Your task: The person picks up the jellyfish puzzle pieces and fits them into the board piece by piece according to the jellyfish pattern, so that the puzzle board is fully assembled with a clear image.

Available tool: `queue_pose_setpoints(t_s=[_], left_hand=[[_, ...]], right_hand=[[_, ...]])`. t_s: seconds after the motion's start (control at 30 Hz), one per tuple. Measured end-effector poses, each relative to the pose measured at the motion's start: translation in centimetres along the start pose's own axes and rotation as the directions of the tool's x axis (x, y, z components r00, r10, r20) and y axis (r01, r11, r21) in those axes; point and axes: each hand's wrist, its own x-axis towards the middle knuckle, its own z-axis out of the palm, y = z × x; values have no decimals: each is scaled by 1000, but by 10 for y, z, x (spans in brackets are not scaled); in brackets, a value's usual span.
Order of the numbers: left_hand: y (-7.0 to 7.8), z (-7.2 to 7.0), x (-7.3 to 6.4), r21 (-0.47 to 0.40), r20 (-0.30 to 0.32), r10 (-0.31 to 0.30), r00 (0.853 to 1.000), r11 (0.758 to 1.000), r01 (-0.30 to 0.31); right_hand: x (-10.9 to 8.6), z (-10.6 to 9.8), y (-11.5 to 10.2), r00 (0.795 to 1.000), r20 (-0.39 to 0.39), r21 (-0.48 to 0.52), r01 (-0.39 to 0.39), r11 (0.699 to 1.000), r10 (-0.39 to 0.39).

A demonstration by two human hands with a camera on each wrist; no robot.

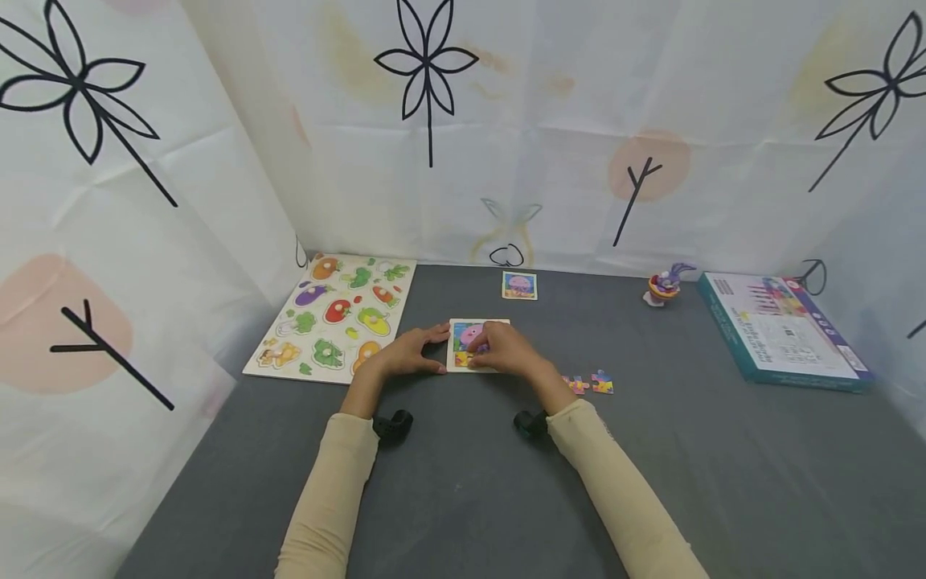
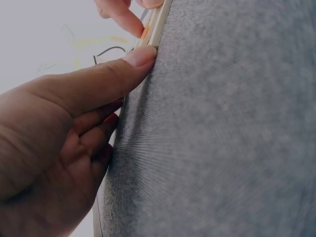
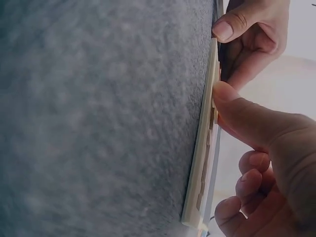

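A small jigsaw puzzle board (image 1: 460,336) with a pale frame and a pink cartoon figure lies flat on the grey table. At its left edge my left hand (image 1: 405,354) rests, the thumb (image 2: 140,56) touching the near corner and the other fingers farther back. My right hand (image 1: 510,350) is over the board's right part, its thumb (image 3: 227,93) and index finger pinching a puzzle piece low against the board. Most of that piece is hidden by the fingers. Loose puzzle pieces (image 1: 603,382) lie right of my right wrist.
A vegetable picture board (image 1: 336,312) lies to the left. Behind the puzzle is a small picture card (image 1: 519,285). A purple figurine (image 1: 664,284) and a teal-edged box (image 1: 784,330) stand at the right. Printed white cloth (image 1: 347,161) hangs behind.
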Motion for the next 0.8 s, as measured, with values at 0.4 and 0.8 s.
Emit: queue_pose_setpoints(t_s=[0.4, 0.8], left_hand=[[-3, 3, 1, -16, 6, -13, 1000, 1000, 13], [-4, -1, 1, -33, -5, 10, 1000, 999, -10]], right_hand=[[3, 6, 5, 999, 12, 115, 36, 993, -37], [14, 5, 9, 996, 69, 112, 52, 992, -60]])
